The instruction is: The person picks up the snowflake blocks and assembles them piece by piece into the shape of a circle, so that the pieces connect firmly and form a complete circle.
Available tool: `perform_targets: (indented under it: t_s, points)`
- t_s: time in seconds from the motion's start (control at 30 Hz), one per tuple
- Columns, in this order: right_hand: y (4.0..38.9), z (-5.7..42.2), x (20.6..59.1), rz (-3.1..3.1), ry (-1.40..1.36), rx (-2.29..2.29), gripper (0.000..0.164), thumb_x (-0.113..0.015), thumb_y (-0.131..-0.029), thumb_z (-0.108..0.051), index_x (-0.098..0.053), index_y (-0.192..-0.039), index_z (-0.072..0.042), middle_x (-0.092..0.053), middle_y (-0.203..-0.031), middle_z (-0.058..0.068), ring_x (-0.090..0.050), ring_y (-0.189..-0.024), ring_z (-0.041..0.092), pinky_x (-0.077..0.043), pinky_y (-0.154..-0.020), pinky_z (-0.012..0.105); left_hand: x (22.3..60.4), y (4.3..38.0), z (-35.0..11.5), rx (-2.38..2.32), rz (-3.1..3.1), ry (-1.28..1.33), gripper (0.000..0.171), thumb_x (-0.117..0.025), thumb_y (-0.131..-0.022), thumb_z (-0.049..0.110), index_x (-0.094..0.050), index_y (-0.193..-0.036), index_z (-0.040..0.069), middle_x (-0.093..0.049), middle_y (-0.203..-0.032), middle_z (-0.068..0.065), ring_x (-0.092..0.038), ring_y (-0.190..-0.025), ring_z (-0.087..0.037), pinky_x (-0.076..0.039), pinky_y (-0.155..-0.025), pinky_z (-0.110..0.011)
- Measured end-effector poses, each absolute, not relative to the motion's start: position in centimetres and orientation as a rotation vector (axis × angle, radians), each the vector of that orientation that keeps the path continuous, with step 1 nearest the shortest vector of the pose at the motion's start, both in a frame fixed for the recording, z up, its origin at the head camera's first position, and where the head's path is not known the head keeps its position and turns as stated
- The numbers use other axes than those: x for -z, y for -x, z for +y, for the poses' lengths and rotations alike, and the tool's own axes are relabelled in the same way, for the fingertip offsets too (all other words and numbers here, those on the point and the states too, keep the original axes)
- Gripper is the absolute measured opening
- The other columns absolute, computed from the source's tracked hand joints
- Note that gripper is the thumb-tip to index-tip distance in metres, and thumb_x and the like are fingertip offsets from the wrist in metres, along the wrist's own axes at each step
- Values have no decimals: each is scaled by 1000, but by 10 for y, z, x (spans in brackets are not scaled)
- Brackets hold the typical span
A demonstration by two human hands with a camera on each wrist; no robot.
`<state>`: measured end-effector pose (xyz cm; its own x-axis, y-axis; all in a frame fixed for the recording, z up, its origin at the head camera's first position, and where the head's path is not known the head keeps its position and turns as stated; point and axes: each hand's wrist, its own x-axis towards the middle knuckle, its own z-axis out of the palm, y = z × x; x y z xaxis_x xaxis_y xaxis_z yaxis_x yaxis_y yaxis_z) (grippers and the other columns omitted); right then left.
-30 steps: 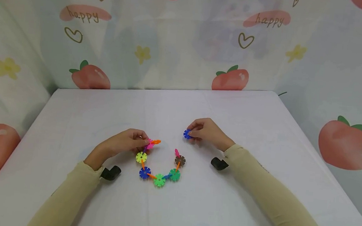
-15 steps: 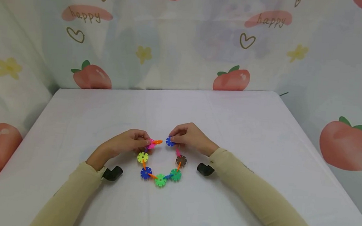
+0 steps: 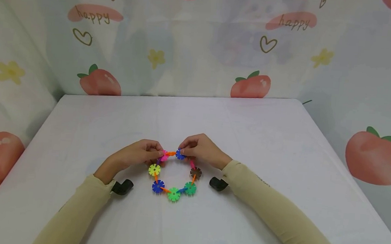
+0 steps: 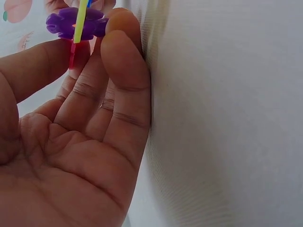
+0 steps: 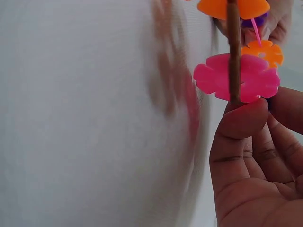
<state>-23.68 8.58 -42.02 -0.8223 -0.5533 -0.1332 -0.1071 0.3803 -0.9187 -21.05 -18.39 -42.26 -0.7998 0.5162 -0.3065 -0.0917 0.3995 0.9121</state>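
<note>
A ring-shaped chain of notched plastic snowflake discs lies on the white table, with yellow (image 3: 154,170), light green (image 3: 174,194) and brown (image 3: 196,173) discs among them. My left hand (image 3: 140,152) pinches the pink disc (image 3: 164,157) at the upper left; a purple disc (image 4: 59,24) sits just beyond the fingertips in the left wrist view. Between thumb and fingers, my right hand (image 3: 202,149) pinches a blue disc (image 3: 180,154) at the tip of the orange disc (image 3: 170,153). A second pink disc (image 5: 213,78) stands close by these fingertips, mostly covering the blue one in the right wrist view.
Black wrist mounts (image 3: 122,187) hang under both sleeves, low over the white tabletop (image 3: 186,229). A patterned cloth (image 3: 202,41) with fruit and "happy" prints rises behind the table and along its sides.
My right hand has moved left and toward me, bringing the blue disc from apart at the right to the orange disc at the chain's gap. The left hand stays nearly still.
</note>
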Motion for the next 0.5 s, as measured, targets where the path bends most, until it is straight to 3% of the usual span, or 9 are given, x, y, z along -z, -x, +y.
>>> perform_targets:
  t_s: [0.5]
  points:
    - [236,87,417,2207,580,1452,11,-71,-100,-3,-78,-108,1,-77,-93,6,-65,-75,16,-53,-71,26,422,211,-182,-1389,2122,-349,18,-57,-112,17,-64,-109,1,-79,-103,-10,-62,-88,-23,-52,-78,-33]
